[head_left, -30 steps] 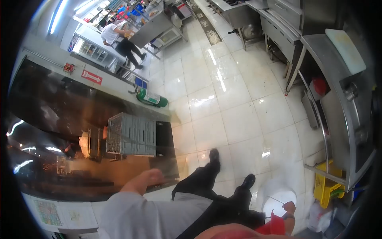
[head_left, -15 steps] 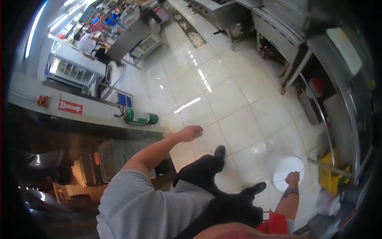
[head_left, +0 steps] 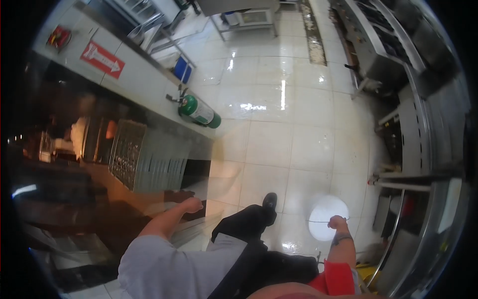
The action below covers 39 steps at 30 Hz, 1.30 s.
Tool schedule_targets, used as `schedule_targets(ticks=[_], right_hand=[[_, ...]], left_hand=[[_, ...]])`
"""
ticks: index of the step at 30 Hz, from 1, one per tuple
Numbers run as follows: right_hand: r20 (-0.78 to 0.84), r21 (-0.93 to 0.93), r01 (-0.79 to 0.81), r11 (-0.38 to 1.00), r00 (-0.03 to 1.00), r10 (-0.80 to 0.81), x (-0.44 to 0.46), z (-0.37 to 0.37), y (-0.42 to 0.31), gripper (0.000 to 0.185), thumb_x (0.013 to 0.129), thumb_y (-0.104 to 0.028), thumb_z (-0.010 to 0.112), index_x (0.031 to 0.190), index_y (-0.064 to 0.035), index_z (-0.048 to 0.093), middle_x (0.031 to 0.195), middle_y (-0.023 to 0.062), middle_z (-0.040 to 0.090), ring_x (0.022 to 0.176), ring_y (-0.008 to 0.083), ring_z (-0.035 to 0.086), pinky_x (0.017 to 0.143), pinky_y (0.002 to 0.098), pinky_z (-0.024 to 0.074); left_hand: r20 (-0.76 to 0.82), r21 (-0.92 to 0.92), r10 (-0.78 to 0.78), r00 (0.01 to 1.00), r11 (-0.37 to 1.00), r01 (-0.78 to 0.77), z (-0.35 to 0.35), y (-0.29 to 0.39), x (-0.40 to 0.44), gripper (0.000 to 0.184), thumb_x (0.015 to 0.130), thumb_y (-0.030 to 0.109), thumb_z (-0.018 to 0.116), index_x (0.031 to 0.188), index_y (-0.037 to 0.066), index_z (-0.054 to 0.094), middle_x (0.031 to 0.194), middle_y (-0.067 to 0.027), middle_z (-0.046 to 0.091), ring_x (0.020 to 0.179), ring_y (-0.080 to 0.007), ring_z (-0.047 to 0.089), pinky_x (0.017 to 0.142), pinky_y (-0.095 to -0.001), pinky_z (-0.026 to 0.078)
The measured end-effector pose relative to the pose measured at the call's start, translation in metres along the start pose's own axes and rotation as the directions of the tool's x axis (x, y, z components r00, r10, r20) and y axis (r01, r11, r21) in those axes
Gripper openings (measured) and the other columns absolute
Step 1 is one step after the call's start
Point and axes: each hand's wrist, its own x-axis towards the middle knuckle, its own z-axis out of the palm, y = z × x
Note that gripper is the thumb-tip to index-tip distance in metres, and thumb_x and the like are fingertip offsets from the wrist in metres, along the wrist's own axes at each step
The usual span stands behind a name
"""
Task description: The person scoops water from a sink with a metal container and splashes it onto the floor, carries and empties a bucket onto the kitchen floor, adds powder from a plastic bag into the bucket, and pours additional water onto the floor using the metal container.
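My right hand point(head_left: 338, 222) is closed around the thin wire handle of a white bucket point(head_left: 324, 208), which hangs at my right side over the tiled floor. Whether the round white top is a lid or the inside, I cannot tell. On the other side, my left hand point(head_left: 192, 205) hangs free with its fingers curled in, and nothing shows in it. Behind that hand are a dark opening and the grey ribbed side of a crate-like box point(head_left: 159, 164). One dark shoe point(head_left: 270, 201) is on the floor between my hands.
A green fire extinguisher point(head_left: 200, 111) stands by the low wall at left, below a red arrow sign point(head_left: 102, 60). Steel cooking equipment point(head_left: 371, 42) and a metal rail point(head_left: 396, 234) line the right. Wet-looking white tiles point(head_left: 269, 139) run ahead; a steel table point(head_left: 239, 6) stands farther off.
I have moved forward and the view has turned left. The extinguisher and sign appear nearer. My left arm has swung back; the bucket stays in my right hand.
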Motion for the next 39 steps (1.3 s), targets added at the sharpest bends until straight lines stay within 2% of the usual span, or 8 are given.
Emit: schedule_targets(ticks=[4, 6, 13, 15, 18, 28, 35, 39], right_hand=[[-0.056, -0.054, 0.081, 0.995, 0.995, -0.084, 0.026, -0.103, -0.050, 0.038, 0.079, -0.033, 0.063, 0.111, -0.0149, 0.068, 0.124, 0.0071, 0.061, 0.117, 0.0273, 0.055, 0.100, 0.0471, 0.0393], [-0.083, -0.090, 0.119, 0.989, 0.988, -0.127, 0.036, -0.151, -0.073, 0.038, 0.079, -0.034, 0.063, 0.111, -0.0145, 0.068, 0.123, 0.0072, 0.062, 0.117, 0.0269, 0.055, 0.100, 0.0475, 0.0397], [-0.298, -0.194, 0.151, 0.969, 0.933, -0.204, 0.073, -0.282, -0.148, 0.039, 0.078, -0.034, 0.063, 0.110, -0.0113, 0.068, 0.120, 0.0101, 0.062, 0.115, 0.0307, 0.055, 0.100, 0.0485, 0.0396], [-0.348, -0.188, 0.168, 0.968, 0.910, -0.225, 0.073, -0.311, -0.164, 0.038, 0.079, -0.032, 0.061, 0.109, -0.0108, 0.067, 0.118, 0.0106, 0.063, 0.114, 0.0307, 0.056, 0.099, 0.0480, 0.0409], [-0.416, -0.213, 0.194, 0.957, 0.869, -0.269, 0.090, -0.344, -0.178, 0.037, 0.080, -0.033, 0.059, 0.109, -0.0106, 0.067, 0.117, 0.0112, 0.063, 0.113, 0.0323, 0.057, 0.096, 0.0472, 0.0429], [-0.511, -0.113, 0.250, 0.962, 0.815, -0.272, 0.111, -0.398, -0.211, 0.034, 0.082, -0.031, 0.054, 0.106, -0.0097, 0.067, 0.111, 0.0149, 0.066, 0.110, 0.0335, 0.058, 0.094, 0.0457, 0.0444], [-0.415, -0.127, 0.315, 0.941, 0.844, -0.339, 0.112, -0.399, -0.203, 0.032, 0.081, -0.031, 0.055, 0.101, -0.0104, 0.069, 0.107, 0.0156, 0.065, 0.106, 0.0361, 0.057, 0.090, 0.0487, 0.0448], [-0.710, -0.113, 0.149, 0.982, 0.679, -0.185, 0.073, -0.413, -0.210, 0.031, 0.081, -0.036, 0.059, 0.095, -0.0109, 0.070, 0.105, 0.0160, 0.062, 0.102, 0.0372, 0.055, 0.086, 0.0479, 0.0456]], left_hand=[[-0.064, -0.249, -0.014, 0.998, 0.969, -0.002, 0.040, -0.015, -0.006, 0.030, 0.087, 0.026, 0.054, 0.094, 0.001, 0.068, 0.096, -0.0194, 0.067, 0.087, -0.0354, 0.064, 0.080, -0.0432, 0.050], [-0.009, -0.595, -0.142, 0.990, 0.796, 0.108, 0.070, -0.027, -0.001, 0.030, 0.086, 0.027, 0.057, 0.094, 0.001, 0.068, 0.095, -0.0167, 0.068, 0.083, -0.0292, 0.067, 0.078, -0.0391, 0.052], [-0.038, -0.689, -0.321, 0.946, 0.695, 0.208, 0.094, -0.028, -0.043, 0.029, 0.084, 0.028, 0.058, 0.094, 0.002, 0.068, 0.094, -0.0144, 0.069, 0.079, -0.0264, 0.068, 0.077, -0.0363, 0.052], [-0.260, -0.548, -0.232, 0.937, 0.835, 0.054, 0.112, -0.034, -0.051, 0.027, 0.084, 0.028, 0.058, 0.094, 0.005, 0.068, 0.093, -0.0140, 0.068, 0.083, -0.0290, 0.066, 0.078, -0.0369, 0.051], [0.011, -0.670, -0.383, 0.924, 0.683, 0.291, 0.099, -0.021, -0.074, 0.027, 0.084, 0.030, 0.057, 0.092, 0.007, 0.068, 0.094, -0.0140, 0.068, 0.090, -0.0317, 0.064, 0.082, -0.0389, 0.050], [-0.078, -0.615, -0.283, 0.956, 0.768, 0.177, 0.074, 0.031, -0.110, 0.030, 0.085, 0.033, 0.057, 0.095, 0.006, 0.066, 0.091, -0.0142, 0.068, 0.088, -0.0301, 0.064, 0.081, -0.0392, 0.049], [0.049, -0.944, -0.504, 0.862, 0.259, 0.205, 0.010, 0.080, -0.096, 0.026, 0.089, 0.022, 0.058, 0.102, -0.001, 0.062, 0.080, -0.0086, 0.064, 0.073, -0.0167, 0.061, 0.069, -0.0302, 0.049], [0.086, -0.873, -0.482, 0.872, 0.386, 0.299, 0.001, 0.078, -0.095, 0.030, 0.089, 0.023, 0.060, 0.108, 0.000, 0.062, 0.088, -0.0128, 0.066, 0.079, -0.0189, 0.063, 0.075, -0.0312, 0.049]])
